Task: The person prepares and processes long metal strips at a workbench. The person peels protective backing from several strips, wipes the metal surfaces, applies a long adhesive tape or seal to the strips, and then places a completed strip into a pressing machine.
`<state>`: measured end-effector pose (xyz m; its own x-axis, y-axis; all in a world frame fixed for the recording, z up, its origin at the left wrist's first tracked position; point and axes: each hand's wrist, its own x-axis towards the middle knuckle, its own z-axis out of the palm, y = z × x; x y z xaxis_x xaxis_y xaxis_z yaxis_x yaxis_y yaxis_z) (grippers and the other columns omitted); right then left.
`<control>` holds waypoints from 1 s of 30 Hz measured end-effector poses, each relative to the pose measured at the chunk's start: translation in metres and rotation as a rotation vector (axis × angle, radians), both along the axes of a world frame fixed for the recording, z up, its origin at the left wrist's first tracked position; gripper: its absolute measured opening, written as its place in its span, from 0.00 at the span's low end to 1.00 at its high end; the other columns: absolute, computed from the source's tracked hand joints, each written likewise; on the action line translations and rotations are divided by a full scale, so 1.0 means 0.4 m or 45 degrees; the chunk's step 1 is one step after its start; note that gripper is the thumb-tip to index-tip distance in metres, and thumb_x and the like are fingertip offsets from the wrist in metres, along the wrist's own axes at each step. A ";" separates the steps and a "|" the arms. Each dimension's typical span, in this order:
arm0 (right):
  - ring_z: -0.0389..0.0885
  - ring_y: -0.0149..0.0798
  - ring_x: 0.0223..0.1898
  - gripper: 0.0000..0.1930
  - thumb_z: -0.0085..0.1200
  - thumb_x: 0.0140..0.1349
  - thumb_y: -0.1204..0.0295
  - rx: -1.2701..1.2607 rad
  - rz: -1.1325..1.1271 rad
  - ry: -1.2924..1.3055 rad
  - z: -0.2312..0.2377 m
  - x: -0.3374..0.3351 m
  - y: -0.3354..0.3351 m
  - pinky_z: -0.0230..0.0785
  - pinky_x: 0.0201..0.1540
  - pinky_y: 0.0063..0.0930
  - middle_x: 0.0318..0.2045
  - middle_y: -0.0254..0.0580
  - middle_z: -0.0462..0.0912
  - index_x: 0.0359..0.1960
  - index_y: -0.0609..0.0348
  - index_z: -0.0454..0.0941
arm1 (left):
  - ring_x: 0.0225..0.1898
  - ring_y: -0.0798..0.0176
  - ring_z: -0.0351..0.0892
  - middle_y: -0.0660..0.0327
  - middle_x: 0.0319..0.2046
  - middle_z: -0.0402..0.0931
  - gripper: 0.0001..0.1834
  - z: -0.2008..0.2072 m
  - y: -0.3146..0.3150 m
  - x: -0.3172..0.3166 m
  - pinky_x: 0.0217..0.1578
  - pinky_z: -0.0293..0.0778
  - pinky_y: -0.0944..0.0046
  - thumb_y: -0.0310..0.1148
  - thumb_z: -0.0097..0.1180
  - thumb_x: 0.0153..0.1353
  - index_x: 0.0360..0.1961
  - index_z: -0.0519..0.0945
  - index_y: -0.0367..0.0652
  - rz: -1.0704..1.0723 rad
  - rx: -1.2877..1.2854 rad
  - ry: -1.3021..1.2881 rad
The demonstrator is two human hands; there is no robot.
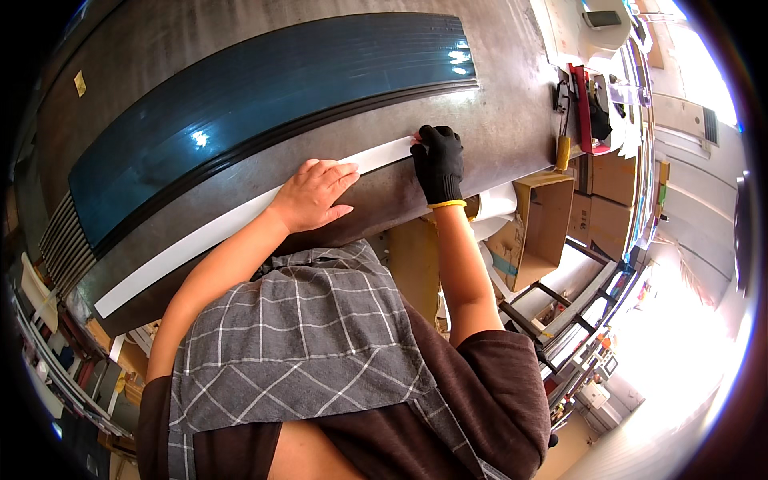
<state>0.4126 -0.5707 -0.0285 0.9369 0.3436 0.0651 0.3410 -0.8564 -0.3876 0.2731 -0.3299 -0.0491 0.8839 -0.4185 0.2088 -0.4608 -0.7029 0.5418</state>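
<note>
A long, narrow white strip (192,243) lies along the near edge of the dark table (504,104). My bare left hand (316,192) rests on the strip, palm down, fingers stretched out to the right and thumb apart. At the strip's right end, my right hand (440,160) wears a black glove with a yellow cuff. Its fingers are curled closed on that end, with bare fingertips just showing; the exact grip is partly hidden. Beyond the strip lies a stack of long, glossy dark blue panels (280,88), their ends fanned out at the left.
To the right of the table stand open cardboard boxes (544,228) and a black metal frame (560,312). A red item (582,108) and a yellow-handled tool (564,152) sit at the table's right end. A small yellowish scrap (80,83) lies at the far left.
</note>
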 end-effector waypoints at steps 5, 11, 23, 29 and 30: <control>0.77 0.55 0.41 0.07 0.59 0.52 0.68 -0.056 0.061 0.036 0.001 0.017 -0.003 0.71 0.41 0.46 0.34 0.48 0.81 0.31 0.54 0.79 | 0.60 0.60 0.63 0.65 0.60 0.67 0.33 0.003 0.001 0.000 0.61 0.59 0.56 0.44 0.65 0.51 0.59 0.72 0.46 -0.004 -0.011 0.006; 0.77 0.53 0.35 0.09 0.52 0.57 0.67 -0.411 0.138 -0.065 0.006 -0.115 0.070 0.71 0.38 0.47 0.34 0.51 0.78 0.36 0.57 0.73 | 0.56 0.62 0.68 0.66 0.62 0.66 0.30 -0.002 -0.010 0.001 0.56 0.63 0.58 0.38 0.63 0.53 0.59 0.73 0.49 0.040 -0.014 -0.076; 0.53 0.62 0.68 0.15 0.65 0.51 0.60 -0.048 0.103 -0.064 -0.015 -0.196 0.119 0.47 0.65 0.55 0.65 0.50 0.65 0.41 0.43 0.80 | 0.53 0.54 0.74 0.61 0.51 0.78 0.15 0.021 0.072 -0.069 0.59 0.61 0.53 0.28 0.55 0.55 0.46 0.82 0.46 0.036 -0.339 0.189; 0.56 0.62 0.67 0.16 0.67 0.52 0.57 -0.074 0.046 -0.214 -0.028 -0.214 0.151 0.46 0.68 0.53 0.62 0.54 0.70 0.38 0.48 0.79 | 0.28 0.68 0.70 0.64 0.22 0.73 0.13 0.162 0.495 -0.436 0.30 0.68 0.63 0.36 0.57 0.63 0.28 0.78 0.36 0.594 -0.293 1.292; 0.59 0.61 0.66 0.17 0.66 0.52 0.56 -0.135 0.041 -0.238 -0.016 -0.220 0.165 0.48 0.68 0.52 0.59 0.55 0.72 0.38 0.50 0.79 | 0.26 0.72 0.65 0.68 0.20 0.70 0.15 0.181 0.601 -0.559 0.28 0.67 0.65 0.38 0.58 0.63 0.29 0.78 0.35 0.806 -0.334 1.412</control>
<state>0.3247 -0.5046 -0.0351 0.9005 0.3870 0.1982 0.4260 -0.8768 -0.2232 0.0495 -0.0895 0.0233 0.6647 0.0736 -0.7435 0.6882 -0.4476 0.5710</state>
